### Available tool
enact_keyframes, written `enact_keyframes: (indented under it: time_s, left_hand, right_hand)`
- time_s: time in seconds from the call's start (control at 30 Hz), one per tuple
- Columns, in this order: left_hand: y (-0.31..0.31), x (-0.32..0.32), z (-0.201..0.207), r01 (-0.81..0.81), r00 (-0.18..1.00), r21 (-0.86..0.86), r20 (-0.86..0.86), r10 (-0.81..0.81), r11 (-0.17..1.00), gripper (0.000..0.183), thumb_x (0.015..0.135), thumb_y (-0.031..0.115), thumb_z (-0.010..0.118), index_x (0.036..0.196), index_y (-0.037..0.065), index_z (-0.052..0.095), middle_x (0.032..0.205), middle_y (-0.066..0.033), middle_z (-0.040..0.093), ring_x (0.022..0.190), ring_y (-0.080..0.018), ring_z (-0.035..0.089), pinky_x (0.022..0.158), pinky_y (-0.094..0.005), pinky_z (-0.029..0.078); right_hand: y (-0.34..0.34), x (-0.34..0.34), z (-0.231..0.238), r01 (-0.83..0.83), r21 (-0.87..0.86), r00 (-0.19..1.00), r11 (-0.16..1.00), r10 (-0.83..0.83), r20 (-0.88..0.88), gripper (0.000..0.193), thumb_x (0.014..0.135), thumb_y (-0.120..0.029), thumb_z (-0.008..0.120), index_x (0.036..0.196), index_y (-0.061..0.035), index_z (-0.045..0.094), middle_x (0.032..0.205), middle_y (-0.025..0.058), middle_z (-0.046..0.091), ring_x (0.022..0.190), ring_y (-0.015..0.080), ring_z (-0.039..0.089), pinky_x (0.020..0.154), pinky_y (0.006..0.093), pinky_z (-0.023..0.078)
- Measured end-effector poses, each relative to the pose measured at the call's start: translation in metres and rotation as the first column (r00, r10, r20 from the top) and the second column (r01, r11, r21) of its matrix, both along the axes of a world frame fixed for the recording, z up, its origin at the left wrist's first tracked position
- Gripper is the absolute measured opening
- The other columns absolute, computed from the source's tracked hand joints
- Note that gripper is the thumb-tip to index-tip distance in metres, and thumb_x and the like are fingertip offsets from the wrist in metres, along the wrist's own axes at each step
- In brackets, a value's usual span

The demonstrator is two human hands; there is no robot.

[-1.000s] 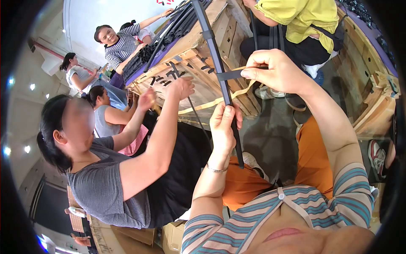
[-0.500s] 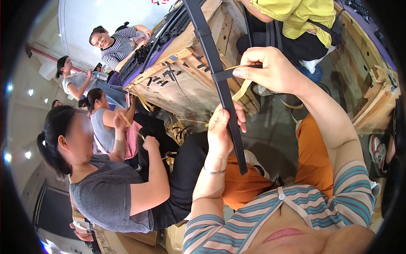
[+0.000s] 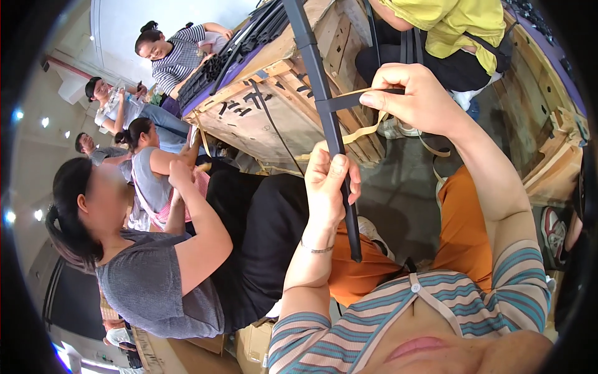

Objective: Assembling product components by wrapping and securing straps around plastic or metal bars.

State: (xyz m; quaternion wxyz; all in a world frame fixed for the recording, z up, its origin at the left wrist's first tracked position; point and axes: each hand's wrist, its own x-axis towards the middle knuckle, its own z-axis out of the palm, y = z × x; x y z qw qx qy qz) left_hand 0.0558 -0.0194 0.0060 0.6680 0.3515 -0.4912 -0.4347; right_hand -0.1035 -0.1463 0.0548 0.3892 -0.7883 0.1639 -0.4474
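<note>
My left hand [image 3: 329, 182] is closed around the lower part of a long, narrow black bar [image 3: 319, 87], which slants up and out of view at the top. A black tape [image 3: 346, 101] is stuck to the bar above that hand and runs taut to the right. Its other end is pinched between thumb and finger of my right hand [image 3: 414, 100]. A thin yellowish strip [image 3: 364, 133], which looks like backing paper, hangs in a loop below the tape and trails toward the floor.
Ahead stands a wooden crate [image 3: 249, 128] with black strips [image 3: 249, 47] piled on top. Another wooden crate [image 3: 557, 143] is at the right. A co-worker in grey [image 3: 156, 280] sits close on my left, one in yellow [image 3: 461, 28] ahead right. A cardboard box [image 3: 254, 346] lies lower left.
My right hand has moved a little right, drawing the tape out longer from the bar. The bar has shifted slightly right. The grey-clad co-worker's hands have come up and together.
</note>
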Motion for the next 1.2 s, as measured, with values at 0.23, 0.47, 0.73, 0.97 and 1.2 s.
enact_keyframes:
  time_s: [0.23, 0.47, 0.73, 0.97, 1.2]
  left_hand:
    - [0.001, 0.012, 0.003, 0.5, 0.743, -0.047, -0.489, -0.456, 0.865, 0.035, 0.091, 0.035, 0.046, 0.089, 0.0, 0.046, 0.055, -0.0065, 0.044, 0.036, -0.0128, 0.038, 0.03, -0.0223, 0.032]
    - [-0.005, 0.015, -0.002, 0.566, 0.756, -0.13, -0.311, -0.575, 0.814, 0.048, 0.086, 0.048, 0.049, 0.081, 0.0, 0.046, 0.044, -0.0017, 0.039, 0.032, -0.0102, 0.034, 0.031, -0.0221, 0.028]
    - [0.0, 0.017, 0.003, 0.535, 0.787, -0.132, -0.28, -0.549, 0.834, 0.046, 0.089, 0.042, 0.045, 0.083, -0.003, 0.047, 0.043, -0.0047, 0.042, 0.026, -0.0097, 0.033, 0.029, -0.0216, 0.027]
    - [0.0, 0.017, 0.003, 0.39, 0.882, -0.192, -0.201, -0.425, 0.9, 0.05, 0.09, 0.043, 0.041, 0.09, -0.007, 0.049, 0.045, -0.0068, 0.045, 0.029, -0.0097, 0.035, 0.029, -0.0216, 0.028]
    - [0.003, 0.013, 0.006, 0.315, 0.927, -0.179, -0.154, -0.343, 0.932, 0.051, 0.092, 0.041, 0.039, 0.092, -0.01, 0.049, 0.048, -0.0079, 0.046, 0.031, -0.011, 0.037, 0.029, -0.0222, 0.029]
  right_hand:
    - [0.0, -0.003, -0.001, -0.011, -0.086, 0.998, 0.996, 0.016, 0.053, 0.026, 0.079, -0.019, 0.066, 0.064, -0.0007, 0.055, 0.051, -0.0018, 0.041, 0.05, 0.0042, 0.034, 0.045, 0.0232, 0.029]
    - [0.007, 0.003, 0.0, -0.072, -0.117, 0.99, 0.99, 0.085, 0.115, 0.023, 0.078, -0.017, 0.066, 0.066, -0.0011, 0.054, 0.053, -0.0003, 0.041, 0.052, 0.004, 0.035, 0.046, 0.0232, 0.03]
    - [0.015, -0.001, 0.006, -0.099, -0.127, 0.988, 0.987, 0.113, 0.109, 0.023, 0.076, -0.016, 0.067, 0.066, -0.0008, 0.053, 0.054, 0.0008, 0.042, 0.053, 0.0057, 0.036, 0.047, 0.0239, 0.03]
    - [0.021, -0.016, 0.012, -0.011, -0.129, 0.993, 0.992, 0.025, 0.113, 0.029, 0.073, -0.017, 0.07, 0.059, -0.0008, 0.05, 0.054, 0.0008, 0.04, 0.052, 0.0064, 0.036, 0.047, 0.0242, 0.029]
    - [0.017, -0.013, 0.009, 0.006, -0.163, 0.99, 0.987, 0.017, 0.139, 0.032, 0.073, -0.018, 0.07, 0.057, -0.0006, 0.048, 0.053, 0.0008, 0.038, 0.05, 0.0065, 0.035, 0.045, 0.0246, 0.027]
